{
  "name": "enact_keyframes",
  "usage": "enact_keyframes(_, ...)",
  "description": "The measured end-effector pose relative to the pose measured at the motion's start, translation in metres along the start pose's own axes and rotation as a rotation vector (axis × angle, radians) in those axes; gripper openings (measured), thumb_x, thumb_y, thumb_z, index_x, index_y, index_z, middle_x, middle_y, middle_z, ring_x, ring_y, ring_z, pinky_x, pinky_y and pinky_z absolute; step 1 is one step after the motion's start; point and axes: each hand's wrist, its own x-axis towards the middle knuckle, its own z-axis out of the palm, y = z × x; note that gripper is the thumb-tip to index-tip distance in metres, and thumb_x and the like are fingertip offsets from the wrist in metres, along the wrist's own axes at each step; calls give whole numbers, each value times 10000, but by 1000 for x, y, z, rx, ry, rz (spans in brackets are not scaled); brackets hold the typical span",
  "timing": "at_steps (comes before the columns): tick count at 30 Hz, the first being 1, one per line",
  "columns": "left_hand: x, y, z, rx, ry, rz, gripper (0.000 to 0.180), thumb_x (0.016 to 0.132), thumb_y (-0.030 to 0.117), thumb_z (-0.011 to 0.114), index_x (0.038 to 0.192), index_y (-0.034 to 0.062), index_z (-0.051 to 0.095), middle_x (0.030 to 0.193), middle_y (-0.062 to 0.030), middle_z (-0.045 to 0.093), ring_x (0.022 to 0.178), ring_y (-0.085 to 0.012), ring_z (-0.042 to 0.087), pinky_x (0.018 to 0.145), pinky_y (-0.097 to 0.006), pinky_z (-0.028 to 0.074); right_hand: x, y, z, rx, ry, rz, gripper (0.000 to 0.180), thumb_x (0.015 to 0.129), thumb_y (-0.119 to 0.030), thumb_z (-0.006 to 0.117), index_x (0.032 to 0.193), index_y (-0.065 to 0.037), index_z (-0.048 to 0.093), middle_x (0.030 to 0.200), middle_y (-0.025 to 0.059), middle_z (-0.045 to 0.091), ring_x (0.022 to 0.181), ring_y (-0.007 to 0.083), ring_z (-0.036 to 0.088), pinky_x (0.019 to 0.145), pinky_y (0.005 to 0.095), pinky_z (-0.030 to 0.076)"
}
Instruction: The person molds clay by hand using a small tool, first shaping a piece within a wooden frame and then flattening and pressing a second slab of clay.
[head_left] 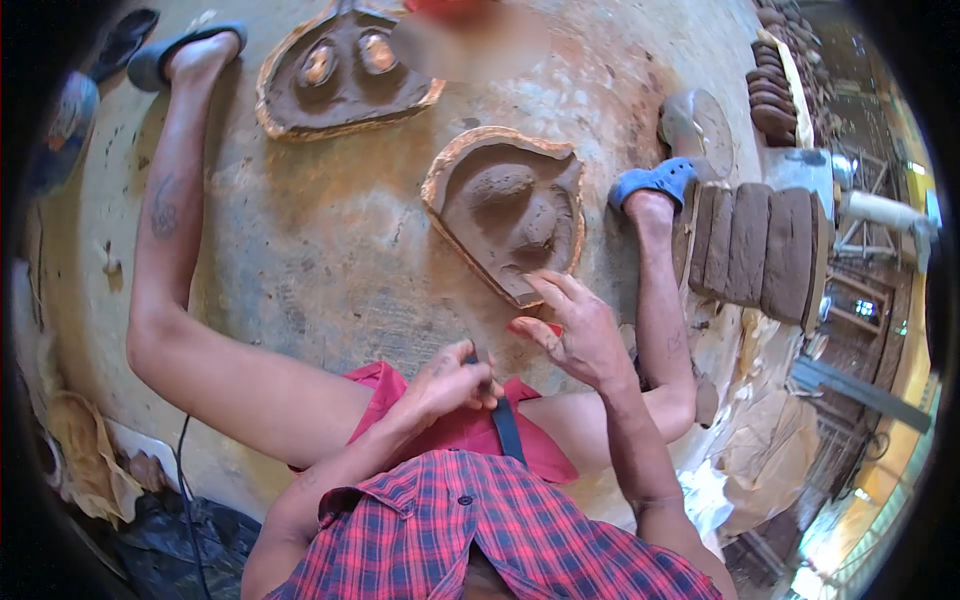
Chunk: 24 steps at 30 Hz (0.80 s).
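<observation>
On the floor between my legs lies a rough-rimmed mold [432,190] lined with dark grey clay [553,205], pressed into a face-like relief. My right hand [585,335] is over the mold's near edge, fingers stretched toward the clay at its lower corner. A small flat red piece [519,325] shows on both sides of that thumb and seems held there; its kind is unclear. Closer to my body, my left hand [455,382] is closed above my red shorts. A small dark lump, likely clay [471,352], sticks out of its fingers.
A second clay-lined mold [290,122] with two oval pieces lies farther left. Blue clogs are on my feet. Thick clay slabs [755,250] stand to the right, near a round pale object [708,130]. Crumpled brown paper [770,455] lies right, black plastic [185,545] lower left.
</observation>
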Motion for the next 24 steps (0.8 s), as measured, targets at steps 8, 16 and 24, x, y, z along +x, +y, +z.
enact_keyframes(8,-12,23,1,247,108,448,287,955,-24,604,1238,23,593,1085,-102,736,919,-157,699,763,-318,563,-28,-10,35,791,-186,483,513,1026,-392,683,1305,38,675,1228,266,719,1161,384,710,988,395,560)
enact_keyframes(16,9,55,67,-202,-133,742,963,855,-161,377,1724,188,149,1742,-165,275,1536,-207,391,1111,-308,447,-48,-27,57,619,767,382,413,1086,-283,584,1312,55,657,1283,263,698,1199,399,692,1012,424,551)
enact_keyframes(24,46,127,63,577,109,1103,688,923,-96,485,1603,-14,416,1649,-153,454,1501,-247,458,1184,-356,404,-148,60,-109,7,1171,496,146,941,-15,700,1086,-13,716,1062,159,745,966,284,749,852,377,595)
